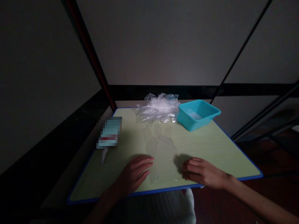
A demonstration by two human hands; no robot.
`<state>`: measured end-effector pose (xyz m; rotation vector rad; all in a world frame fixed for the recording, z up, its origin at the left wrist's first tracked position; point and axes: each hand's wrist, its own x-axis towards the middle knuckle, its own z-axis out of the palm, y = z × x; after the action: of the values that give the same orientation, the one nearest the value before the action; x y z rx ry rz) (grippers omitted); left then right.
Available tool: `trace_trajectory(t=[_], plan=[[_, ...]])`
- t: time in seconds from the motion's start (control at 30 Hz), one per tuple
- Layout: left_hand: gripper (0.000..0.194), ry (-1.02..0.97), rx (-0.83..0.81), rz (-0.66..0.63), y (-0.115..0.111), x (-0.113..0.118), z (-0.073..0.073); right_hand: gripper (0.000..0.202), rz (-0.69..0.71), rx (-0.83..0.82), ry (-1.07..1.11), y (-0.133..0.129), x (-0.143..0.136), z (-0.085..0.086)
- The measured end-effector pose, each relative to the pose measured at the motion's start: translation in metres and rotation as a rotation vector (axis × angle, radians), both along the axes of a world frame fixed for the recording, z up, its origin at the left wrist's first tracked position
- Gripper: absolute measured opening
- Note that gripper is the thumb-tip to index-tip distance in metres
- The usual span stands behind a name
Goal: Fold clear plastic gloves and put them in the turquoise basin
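A thin clear plastic glove point(161, 149) lies flat on the table, its finger parts pointing away from me. My left hand point(135, 174) is beside the glove's left edge, fingers stretched out and apart, holding nothing I can see. To the right of the glove, my right hand point(198, 171) rests low over the table with its fingers curled together. Its fingertips are turned under, so whatever they may hold is hidden. A crumpled heap of clear plastic point(160, 109) sits beyond the glove.
A turquoise plastic basin point(195, 123) with something whitish inside stands at the back right of the yellow-green table point(224, 155). At the left edge is a blurred-out box-like object point(109, 132) with a whitish strip point(104, 155) below it. Panelled walls point(163, 46) rise behind.
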<state>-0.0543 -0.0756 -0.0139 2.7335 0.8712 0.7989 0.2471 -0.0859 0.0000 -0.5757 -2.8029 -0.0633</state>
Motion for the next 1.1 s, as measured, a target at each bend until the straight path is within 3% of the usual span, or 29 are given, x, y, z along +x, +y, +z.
trace_trajectory(t=[0.17, 0.5, 0.67, 0.8, 0.93, 1.1], plan=[[0.021, -0.077, 0.044, 0.003, -0.004, -0.002, -0.002, 0.022, 0.029, 0.065, -0.042, -0.010, 0.002, -0.010], [0.021, -0.034, 0.055, 0.013, -0.004, 0.002, 0.000, 0.021, 0.062, 0.134, -0.084, -0.006, -0.005, -0.010], [0.021, -0.028, 0.054, 0.020, -0.005, 0.005, 0.004, 0.025, -0.003, 0.124, -0.015, -0.001, -0.006, -0.008], [0.022, -0.018, 0.045, 0.025, -0.005, 0.004, 0.003, 0.023, -0.088, -0.065, 0.038, 0.004, -0.006, -0.002], [0.021, -0.002, 0.043, 0.034, -0.007, 0.004, 0.002, 0.021, -0.126, -0.387, 0.172, 0.003, -0.009, 0.005], [0.027, 0.002, 0.076, 0.063, -0.017, 0.009, 0.002, 0.019, -0.188, -0.650, 0.337, -0.002, -0.015, 0.003]])
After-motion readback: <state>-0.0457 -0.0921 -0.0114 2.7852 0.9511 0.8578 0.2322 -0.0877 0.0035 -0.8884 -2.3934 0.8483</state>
